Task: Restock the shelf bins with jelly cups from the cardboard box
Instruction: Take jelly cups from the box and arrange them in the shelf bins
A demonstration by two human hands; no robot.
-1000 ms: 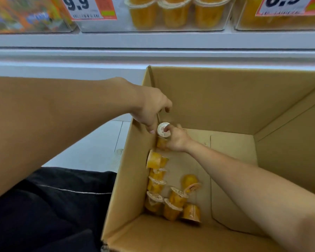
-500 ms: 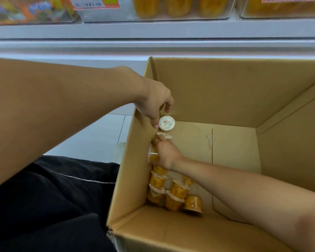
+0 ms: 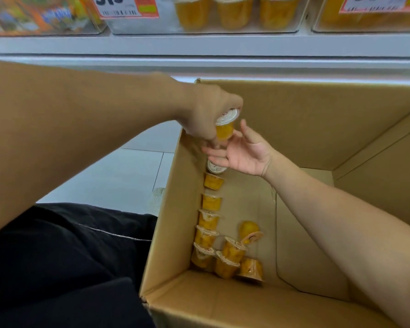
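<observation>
My left hand [image 3: 206,112] grips a yellow jelly cup [image 3: 225,125] with a white lid from above, over the far left corner of the cardboard box [image 3: 294,82]. My right hand [image 3: 243,153] lies palm up just under that cup, fingers spread and straight, fingertips close to my left thumb. Several more jelly cups [image 3: 211,202] line the box's left wall, and a cluster [image 3: 233,250] sits near the front left corner. One white-lidded cup [image 3: 216,167] shows right below my right fingers.
Clear shelf bins [image 3: 234,29] with tall yellow jelly cups stand on the grey shelf above the box, with price labels [image 3: 126,7] on their fronts. Another bin [image 3: 365,24] is at the top right. My black-clad leg [image 3: 69,268] is left of the box.
My left hand has lifted its cup higher. My right hand has let go of the cup it held low in the box, risen and turned palm up under the left hand's cup.
</observation>
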